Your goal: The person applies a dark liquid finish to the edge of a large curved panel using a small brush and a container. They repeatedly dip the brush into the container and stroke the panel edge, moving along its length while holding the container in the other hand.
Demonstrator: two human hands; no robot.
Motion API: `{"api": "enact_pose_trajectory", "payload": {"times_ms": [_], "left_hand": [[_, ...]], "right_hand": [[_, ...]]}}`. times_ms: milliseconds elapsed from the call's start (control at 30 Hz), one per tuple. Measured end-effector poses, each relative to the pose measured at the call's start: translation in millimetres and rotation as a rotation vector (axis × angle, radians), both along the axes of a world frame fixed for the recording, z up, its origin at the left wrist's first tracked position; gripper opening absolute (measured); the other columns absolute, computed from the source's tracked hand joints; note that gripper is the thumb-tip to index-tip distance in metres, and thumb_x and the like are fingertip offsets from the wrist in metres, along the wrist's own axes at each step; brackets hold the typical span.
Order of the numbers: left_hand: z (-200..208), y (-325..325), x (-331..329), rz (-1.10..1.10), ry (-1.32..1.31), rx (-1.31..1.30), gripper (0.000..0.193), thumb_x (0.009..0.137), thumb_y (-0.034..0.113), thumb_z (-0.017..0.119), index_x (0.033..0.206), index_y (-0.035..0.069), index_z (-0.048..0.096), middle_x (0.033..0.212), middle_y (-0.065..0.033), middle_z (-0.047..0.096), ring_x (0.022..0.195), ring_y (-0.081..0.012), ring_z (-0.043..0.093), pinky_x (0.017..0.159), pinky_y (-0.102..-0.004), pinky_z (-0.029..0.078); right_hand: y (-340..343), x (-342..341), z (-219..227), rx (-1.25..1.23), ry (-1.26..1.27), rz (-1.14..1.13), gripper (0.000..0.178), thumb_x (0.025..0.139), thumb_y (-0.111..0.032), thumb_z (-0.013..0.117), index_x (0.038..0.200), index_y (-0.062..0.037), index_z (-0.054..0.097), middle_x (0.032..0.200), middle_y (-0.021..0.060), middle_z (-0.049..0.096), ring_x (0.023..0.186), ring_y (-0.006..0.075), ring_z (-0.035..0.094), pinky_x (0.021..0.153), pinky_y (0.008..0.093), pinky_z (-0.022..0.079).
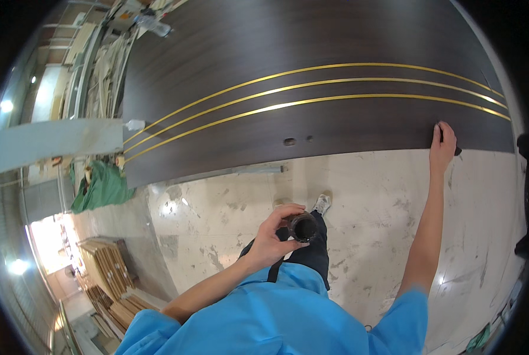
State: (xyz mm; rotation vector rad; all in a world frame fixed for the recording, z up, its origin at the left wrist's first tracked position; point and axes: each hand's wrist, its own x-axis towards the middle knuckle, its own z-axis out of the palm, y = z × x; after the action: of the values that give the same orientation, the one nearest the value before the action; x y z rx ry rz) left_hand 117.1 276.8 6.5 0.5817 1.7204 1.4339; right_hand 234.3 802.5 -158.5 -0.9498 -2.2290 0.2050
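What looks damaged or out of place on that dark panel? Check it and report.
Nothing looks clearly damaged. The dark panel has two small marks near its lower edge, below the three gold stripes; holes or smudges, I cannot tell. The right hand rests on its edge; the left hand holds a small dark container.

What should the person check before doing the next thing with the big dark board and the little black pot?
1. Left hand has a firm hold on the small dark container: ok, fingers wrap around it.
2. Container is open at the top: looks so; what is inside, cannot tell.
3. Right hand is on the dark panel: ok, it touches the near edge.
4. What the right hand presses there: cannot tell, only a small dark bit shows.
5. Three gold strips lie flat: ok, as far as visible.
6. Shoe on the pale floor stands apart from the panel: ok.
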Motion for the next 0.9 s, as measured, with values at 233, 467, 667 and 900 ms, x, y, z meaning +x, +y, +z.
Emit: {"api": "enact_pose_trajectory", "payload": {"times_ms": [233, 467, 667, 900], "left_hand": [[1.1, -49.5, -20.9, 0.023, -0.033, 0.024, 0.069, 0.078, -0.001, 0.089, 0.138, 0.011, 0.057, 0.147, -0.0088, 0.056, 0.132, -0.0210, 0.058, 0.110, -0.0381, 0.047], [4.5, -129.6, -49.4, 0.105, -0.037, 0.030, 0.068, 0.078, 0.000, 0.089, 0.137, 0.010, 0.058, 0.147, -0.0085, 0.056, 0.131, -0.0202, 0.058, 0.109, -0.0373, 0.047], [-0.2, -209.0, -69.9, 0.255, 0.003, 0.010, 0.071, 0.075, -0.005, 0.087, 0.137, 0.008, 0.056, 0.149, -0.0098, 0.055, 0.131, -0.0205, 0.058, 0.110, -0.0376, 0.047], [-0.3, -257.4, -71.4, 0.411, 0.051, 0.003, 0.079, 0.069, -0.010, 0.087, 0.139, 0.007, 0.053, 0.151, -0.0119, 0.053, 0.134, -0.0228, 0.057, 0.116, -0.0382, 0.045]], "right_hand": [[-144.1, -72.2, -1.3, 0.028, 0.056, 0.140, 0.019, 0.101, -0.020, 0.068, 0.114, -0.0068, 0.073, 0.123, 0.0101, 0.073, 0.113, 0.0332, 0.067, 0.098, 0.0439, 0.051], [-351.4, -179.0, 4.4, -0.005, 0.067, 0.292, 0.016, 0.095, -0.016, 0.071, 0.111, -0.0115, 0.072, 0.119, 0.0062, 0.072, 0.112, 0.0293, 0.066, 0.098, 0.0455, 0.050], [-512.5, -270.3, 9.6, -0.023, 0.122, 0.429, 0.019, 0.088, -0.014, 0.069, 0.107, -0.0109, 0.069, 0.117, 0.0074, 0.069, 0.106, 0.0296, 0.065, 0.092, 0.0449, 0.050], [-653.1, -342.5, 25.0, -0.194, 0.118, 0.788, 0.016, 0.083, -0.016, 0.064, 0.097, -0.0094, 0.063, 0.107, 0.0098, 0.062, 0.103, 0.0293, 0.062, 0.089, 0.0410, 0.050]]}}
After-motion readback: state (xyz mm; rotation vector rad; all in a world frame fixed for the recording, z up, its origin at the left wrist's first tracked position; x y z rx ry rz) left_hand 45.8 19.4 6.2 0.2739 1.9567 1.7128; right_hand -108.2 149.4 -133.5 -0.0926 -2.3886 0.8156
